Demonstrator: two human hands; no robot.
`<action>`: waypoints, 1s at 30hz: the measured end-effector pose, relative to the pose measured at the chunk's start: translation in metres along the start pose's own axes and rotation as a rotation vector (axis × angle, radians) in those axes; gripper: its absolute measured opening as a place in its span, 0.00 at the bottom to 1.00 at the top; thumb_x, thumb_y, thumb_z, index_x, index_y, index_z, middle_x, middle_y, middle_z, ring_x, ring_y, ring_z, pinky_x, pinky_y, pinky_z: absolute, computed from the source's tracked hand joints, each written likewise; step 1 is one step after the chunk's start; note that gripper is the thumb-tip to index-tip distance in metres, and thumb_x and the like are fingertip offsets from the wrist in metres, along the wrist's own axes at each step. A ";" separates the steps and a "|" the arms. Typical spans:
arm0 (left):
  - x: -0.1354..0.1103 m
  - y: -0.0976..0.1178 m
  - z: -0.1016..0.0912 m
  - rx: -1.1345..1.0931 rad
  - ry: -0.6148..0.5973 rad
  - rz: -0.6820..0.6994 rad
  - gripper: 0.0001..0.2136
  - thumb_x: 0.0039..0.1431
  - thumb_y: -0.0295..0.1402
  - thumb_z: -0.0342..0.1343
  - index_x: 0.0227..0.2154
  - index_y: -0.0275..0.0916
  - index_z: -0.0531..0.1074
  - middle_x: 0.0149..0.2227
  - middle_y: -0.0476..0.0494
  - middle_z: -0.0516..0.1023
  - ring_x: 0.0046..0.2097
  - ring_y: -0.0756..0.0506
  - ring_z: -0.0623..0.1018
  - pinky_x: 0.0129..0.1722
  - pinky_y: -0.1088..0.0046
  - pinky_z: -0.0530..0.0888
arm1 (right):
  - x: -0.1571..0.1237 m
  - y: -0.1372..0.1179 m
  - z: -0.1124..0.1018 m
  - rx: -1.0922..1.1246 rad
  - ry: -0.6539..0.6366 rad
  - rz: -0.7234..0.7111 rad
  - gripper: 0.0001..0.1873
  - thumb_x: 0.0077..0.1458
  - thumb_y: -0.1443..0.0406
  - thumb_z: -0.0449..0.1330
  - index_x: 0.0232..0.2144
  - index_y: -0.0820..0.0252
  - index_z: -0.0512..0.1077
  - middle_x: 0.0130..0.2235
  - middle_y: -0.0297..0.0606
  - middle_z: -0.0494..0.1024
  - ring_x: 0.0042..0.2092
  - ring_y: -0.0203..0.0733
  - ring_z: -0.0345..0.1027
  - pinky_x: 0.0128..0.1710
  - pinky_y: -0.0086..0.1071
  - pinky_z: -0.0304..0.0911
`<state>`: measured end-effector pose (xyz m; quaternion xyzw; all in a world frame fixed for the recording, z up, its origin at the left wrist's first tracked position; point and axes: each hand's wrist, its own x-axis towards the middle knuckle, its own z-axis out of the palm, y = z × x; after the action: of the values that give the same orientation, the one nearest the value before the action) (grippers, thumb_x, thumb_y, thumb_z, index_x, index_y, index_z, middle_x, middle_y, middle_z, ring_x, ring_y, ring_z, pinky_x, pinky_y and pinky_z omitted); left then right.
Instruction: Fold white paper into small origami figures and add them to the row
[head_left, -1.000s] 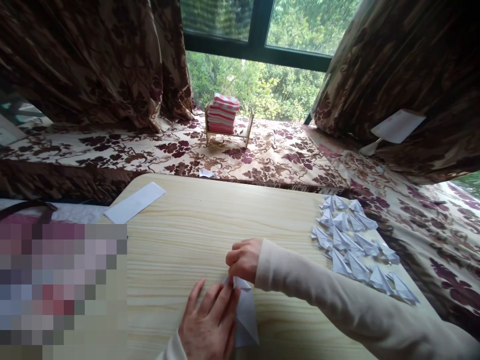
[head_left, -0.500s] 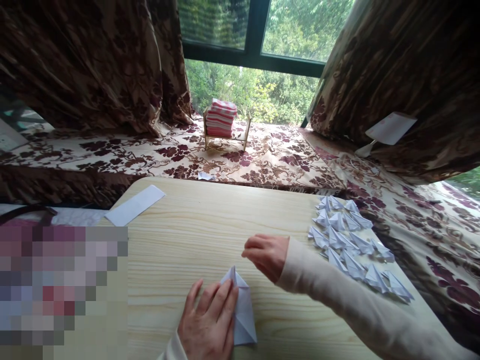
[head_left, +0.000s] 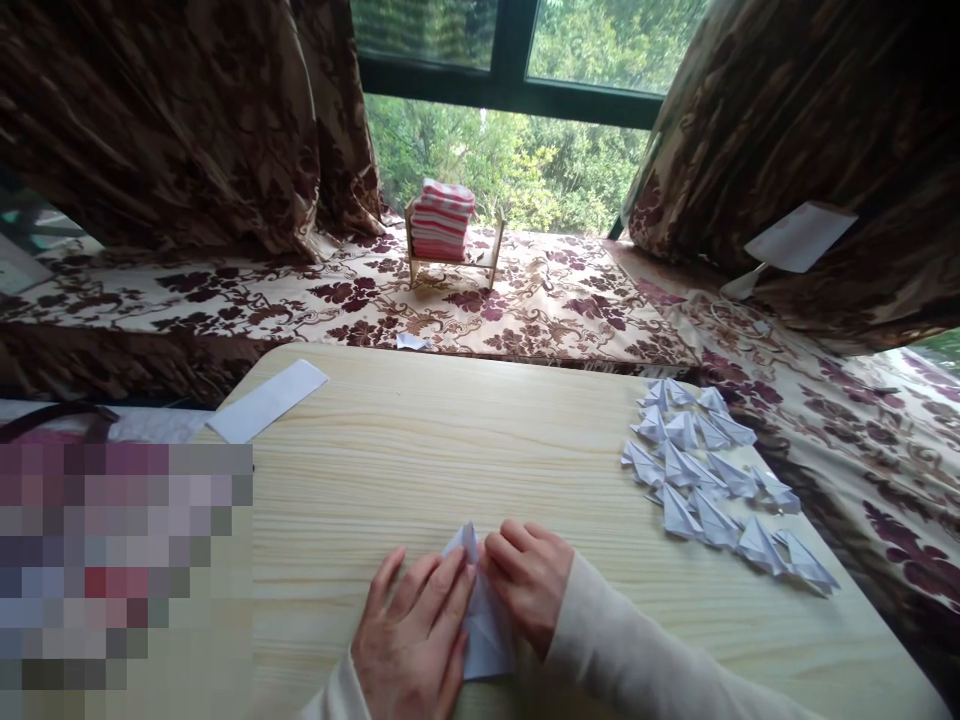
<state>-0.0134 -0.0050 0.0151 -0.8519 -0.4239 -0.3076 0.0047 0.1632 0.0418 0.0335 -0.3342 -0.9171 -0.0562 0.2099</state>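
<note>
A partly folded sheet of white paper (head_left: 486, 640) lies on the table, its pointed tip facing the window. My left hand (head_left: 416, 630) rests flat over its left side, fingers stretched out and pressing it down near the tip. At the right edge, just below the tip, my right hand (head_left: 529, 580) has its fingers curled and closed on the paper; the fingertips are partly hidden. Several folded white paper pieces (head_left: 709, 470) with pointed flaps are set out in rows on the right of the table.
A stack of white paper strips (head_left: 270, 400) lies at the table's (head_left: 420, 450) far left corner. Beyond, a floral-covered sill (head_left: 315, 300) carries a small rack (head_left: 487, 258) of red-and-white folded cloths (head_left: 441, 225). A white lamp (head_left: 802, 237) stands at the right. Part of the left is blurred out.
My right hand has come down and toward me, from above the table to the right edge of the paper. The left hand stays on the sheet. The view has shifted slightly.
</note>
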 end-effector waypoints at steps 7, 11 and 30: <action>0.007 -0.009 -0.022 -0.053 -0.098 0.000 0.18 0.54 0.23 0.45 0.49 0.33 0.66 0.48 0.39 0.72 0.52 0.42 0.66 0.55 0.56 0.54 | -0.001 0.004 0.001 0.016 0.005 -0.023 0.14 0.54 0.72 0.51 0.19 0.62 0.68 0.23 0.36 0.66 0.26 0.38 0.53 0.21 0.34 0.42; 0.010 -0.004 -0.013 -0.104 -0.023 0.020 0.16 0.56 0.26 0.44 0.46 0.37 0.68 0.46 0.42 0.74 0.49 0.44 0.68 0.55 0.57 0.55 | -0.008 0.005 0.011 0.044 0.046 0.033 0.06 0.53 0.70 0.53 0.26 0.61 0.70 0.24 0.35 0.65 0.27 0.38 0.53 0.22 0.32 0.44; 0.005 0.006 0.001 -0.047 0.006 -0.084 0.15 0.57 0.30 0.45 0.46 0.40 0.69 0.48 0.42 0.73 0.49 0.44 0.68 0.55 0.58 0.53 | 0.003 0.005 -0.024 0.195 -0.073 0.068 0.14 0.59 0.70 0.43 0.37 0.60 0.68 0.29 0.38 0.69 0.29 0.39 0.57 0.26 0.32 0.52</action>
<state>-0.0062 -0.0047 0.0189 -0.8322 -0.4521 -0.3198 -0.0271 0.1725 0.0416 0.0566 -0.3451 -0.9133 0.0526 0.2096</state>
